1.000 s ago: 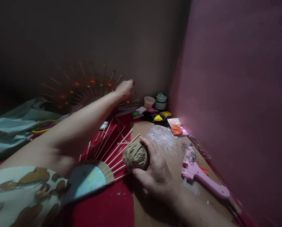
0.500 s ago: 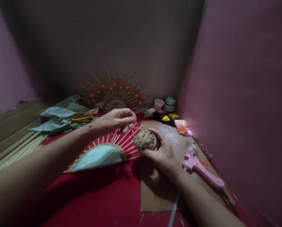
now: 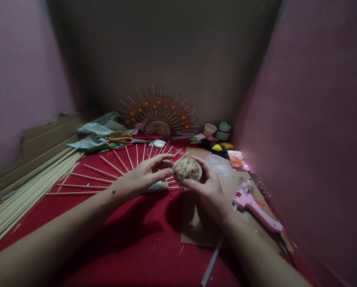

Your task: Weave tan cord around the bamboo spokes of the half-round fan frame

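A ball of brown twine [image 3: 187,171] is held by my right hand [image 3: 210,189], its thumb in front and fingers behind. My left hand [image 3: 150,173] is at the ball's left side, thumb and fingers apart; whether the fingertips touch the twine is hard to tell. Beneath and behind my left hand lies a half-round fan of thin sticks [image 3: 99,173] on the red surface [image 3: 130,247]. My left hand and forearm hide most of its pale blue centre [image 3: 159,186].
A pink glue gun [image 3: 257,209] rests on cardboard [image 3: 201,231] at right. Scissors [image 3: 120,139] and blue cloth [image 3: 96,129] lie at back left, near loose sticks [image 3: 32,195]. A finished-looking decorated fan [image 3: 159,113] leans on the back wall, beside small tubs [image 3: 223,130].
My left hand has come down from above the ball to its left side, its fingers more spread. The view has shifted left, showing more of the stick fan.
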Demonstrator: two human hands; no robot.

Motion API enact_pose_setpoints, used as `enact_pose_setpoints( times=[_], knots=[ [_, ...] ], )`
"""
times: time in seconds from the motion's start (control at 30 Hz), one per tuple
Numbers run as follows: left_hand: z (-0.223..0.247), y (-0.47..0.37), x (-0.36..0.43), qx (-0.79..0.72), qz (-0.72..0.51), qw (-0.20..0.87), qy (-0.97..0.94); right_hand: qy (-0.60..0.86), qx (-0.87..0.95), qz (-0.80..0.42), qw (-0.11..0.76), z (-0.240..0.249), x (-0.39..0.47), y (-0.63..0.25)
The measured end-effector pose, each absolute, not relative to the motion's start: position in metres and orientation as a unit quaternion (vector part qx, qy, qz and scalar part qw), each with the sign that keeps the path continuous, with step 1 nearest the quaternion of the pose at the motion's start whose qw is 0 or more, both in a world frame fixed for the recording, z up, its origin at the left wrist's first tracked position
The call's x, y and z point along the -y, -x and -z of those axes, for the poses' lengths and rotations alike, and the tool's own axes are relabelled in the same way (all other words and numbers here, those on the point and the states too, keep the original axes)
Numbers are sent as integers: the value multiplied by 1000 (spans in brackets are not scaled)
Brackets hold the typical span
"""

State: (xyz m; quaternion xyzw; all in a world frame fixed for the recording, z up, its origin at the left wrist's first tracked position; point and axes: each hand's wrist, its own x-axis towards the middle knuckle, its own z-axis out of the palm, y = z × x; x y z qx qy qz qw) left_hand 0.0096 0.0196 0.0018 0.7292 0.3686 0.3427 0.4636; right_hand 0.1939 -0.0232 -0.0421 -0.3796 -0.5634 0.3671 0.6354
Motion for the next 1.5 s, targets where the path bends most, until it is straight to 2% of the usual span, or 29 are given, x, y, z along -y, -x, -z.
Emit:
enact_pose_setpoints(
  times=[0.13,0.3,0.53,0.67,0.77,1.0,1.17,1.5],
  knots=[
    [4,-7,-9,-335,-317,539,-705,239,358,-655,621,42,19,-197],
    [3,-10,-4,-311,-320,564,-694,192,243,-773,554,43,13,-201],
    [9,-13,-8,-324,-270,556,-716,207,224,-780,546,44,13,-203],
    [6,-5,-12,-374,-280,470,-749,219,294,-748,554,46,16,-202],
    [0,3,-17,-378,-343,431,-744,239,335,-716,563,46,17,-203],
    [-1,11,-28,-339,-517,452,-644,299,320,-690,577,43,14,-210],
    [-12,17,-30,-291,-602,325,-669,278,300,-688,599,37,15,-212],
    [-24,34,-53,-300,-561,87,-767,190,288,-718,605,33,14,-226]
  ],
)
